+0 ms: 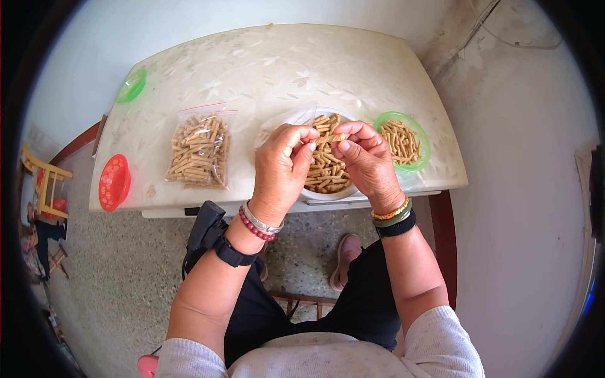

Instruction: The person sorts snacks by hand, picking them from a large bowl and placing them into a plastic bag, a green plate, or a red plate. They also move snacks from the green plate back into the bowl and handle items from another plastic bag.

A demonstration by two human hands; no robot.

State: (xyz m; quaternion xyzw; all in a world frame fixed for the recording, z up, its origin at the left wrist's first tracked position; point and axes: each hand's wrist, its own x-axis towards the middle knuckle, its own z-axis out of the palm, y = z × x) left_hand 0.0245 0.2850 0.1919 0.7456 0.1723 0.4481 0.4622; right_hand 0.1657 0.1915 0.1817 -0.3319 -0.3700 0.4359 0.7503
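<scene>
A short tan snack stick (328,138) spans the gap between my two hands above a white bowl (343,194). My left hand (283,160) pinches one end between thumb and fingers. At the other end, my right hand (367,160) pinches it too. More snack sticks (326,171) fill the bowl below, partly hidden by my hands. Right of my right hand stands a green basket (423,148) with sticks in it. A clear zip bag (200,150) packed with sticks lies flat to the left of my left hand.
A red basket (115,183) sits at the table's left edge, and a green bowl (132,85) at the far left corner. Clear plastic (280,120) lies beside the white bowl. The wall (510,189) rises close on the right. A wooden chair (50,183) stands at far left.
</scene>
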